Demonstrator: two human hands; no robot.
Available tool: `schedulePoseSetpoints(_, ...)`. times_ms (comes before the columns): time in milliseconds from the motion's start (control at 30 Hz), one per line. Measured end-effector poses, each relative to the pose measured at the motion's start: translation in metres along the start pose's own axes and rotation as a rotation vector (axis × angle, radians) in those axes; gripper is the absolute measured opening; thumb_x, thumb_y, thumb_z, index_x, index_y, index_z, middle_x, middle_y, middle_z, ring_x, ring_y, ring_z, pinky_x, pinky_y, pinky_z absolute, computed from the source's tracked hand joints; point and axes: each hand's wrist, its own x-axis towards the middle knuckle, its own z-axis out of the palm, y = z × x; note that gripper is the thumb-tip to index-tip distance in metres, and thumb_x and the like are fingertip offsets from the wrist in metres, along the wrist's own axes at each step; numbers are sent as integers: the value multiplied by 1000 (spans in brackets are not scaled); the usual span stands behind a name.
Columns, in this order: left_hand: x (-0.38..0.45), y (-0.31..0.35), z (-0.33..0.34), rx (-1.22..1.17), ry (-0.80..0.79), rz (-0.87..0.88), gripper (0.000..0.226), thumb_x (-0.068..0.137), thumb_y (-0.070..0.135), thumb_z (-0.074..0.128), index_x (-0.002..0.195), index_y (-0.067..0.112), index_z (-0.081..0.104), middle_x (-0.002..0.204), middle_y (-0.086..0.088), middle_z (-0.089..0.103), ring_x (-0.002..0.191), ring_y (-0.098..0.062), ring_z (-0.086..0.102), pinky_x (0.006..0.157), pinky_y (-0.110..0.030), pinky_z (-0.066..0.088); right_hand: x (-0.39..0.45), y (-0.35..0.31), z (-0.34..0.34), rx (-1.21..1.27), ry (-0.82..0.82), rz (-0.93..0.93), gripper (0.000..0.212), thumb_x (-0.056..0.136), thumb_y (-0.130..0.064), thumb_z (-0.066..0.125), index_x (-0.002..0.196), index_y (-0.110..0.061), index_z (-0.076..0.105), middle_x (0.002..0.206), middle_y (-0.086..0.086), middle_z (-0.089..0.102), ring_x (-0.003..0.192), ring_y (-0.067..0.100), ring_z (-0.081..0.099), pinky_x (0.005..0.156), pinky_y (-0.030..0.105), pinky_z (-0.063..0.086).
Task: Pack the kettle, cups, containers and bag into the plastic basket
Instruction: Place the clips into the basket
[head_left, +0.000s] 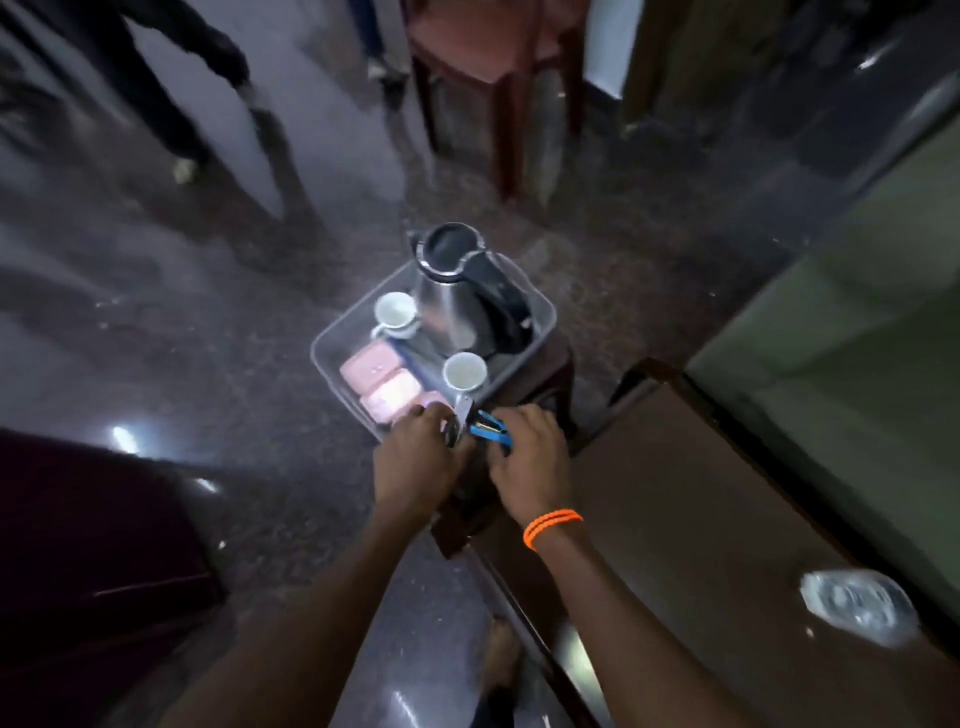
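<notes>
Pink containers (382, 382) lie side by side along the left side of the clear plastic basket (543, 312), with one white cup (395, 310) just behind them, toward the far left corner. Next comes the shiny metal kettle (451, 291), standing up tall in the far part of the basket with its black handle on the right. A second white cup (464, 371) sits upright near the front edge, just before the kettle. The basket rests on a small dark stool (558, 374), not on the floor. At the near edge of the basket, both hands meet over a small blue thing (491, 428); it is blurry, so I cannot say for sure what it is, but it may be the bag. The left hand (415, 457) has its fingers curled on the left end of it, and the right hand (530, 449), with orange bands on the wrist, is closed on the right end. Its long side runs left to right between the two grips. The open spot in the basket lies straight ahead and a little left, between the containers and the near cup. Both hands are just as near, so I think they will push it forward together.
</notes>
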Motion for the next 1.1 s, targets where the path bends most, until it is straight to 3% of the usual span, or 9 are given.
schedulePoseSetpoints(200,66,-76,-32,48,61,-128,34,78,44,67,106,24,72,103,-8,68,97,-36,67,75,-41,51,75,-81,55,-127,-209,-137,29,77,-12,67,105,-16,70,105,9,69,105,34,57,89,46,47)
schedulePoseSetpoints(333,93,-96,-18,181,11,-41,30,82,44,66,103,24,75,99,-7,71,99,-32,67,86,-41,41,107,-89,81,-347,-272,-157,24,83,-16,64,105,-20,70,108,5,71,108,32,57,91,40,42)
schedulePoseSetpoints(533,97,-104,5,215,0,-13,22,83,38,65,91,18,69,92,-8,73,90,-33,68,88,-42,32,112,-84,103,-483,-332,-185,19,85,-18,65,103,-20,70,105,7,73,108,32,62,90,41,45)
schedulePoseSetpoints(767,81,-105,1,189,27,-20,58,83,49,70,129,17,60,121,-10,66,119,-32,57,95,-46,34,105,-74,90,-339,-311,-159,30,83,-41,75,101,-18,70,103,7,73,106,33,59,88,42,44)
schedulePoseSetpoints(933,70,-95,-5,194,19,-58,57,77,38,73,127,16,60,123,-12,63,123,-33,53,100,-48,35,101,-65,60,-259,-290,-110,20,80,-23,74,98,-14,71,100,13,73,107,36,61,90,39,48)
schedulePoseSetpoints(1100,73,-89,4,205,14,-94,41,85,42,69,116,15,67,118,-14,66,120,-35,55,97,-49,37,100,-57,57,-278,-306,-154,28,86,-33,71,107,-14,73,106,14,73,110,34,61,94,40,50)
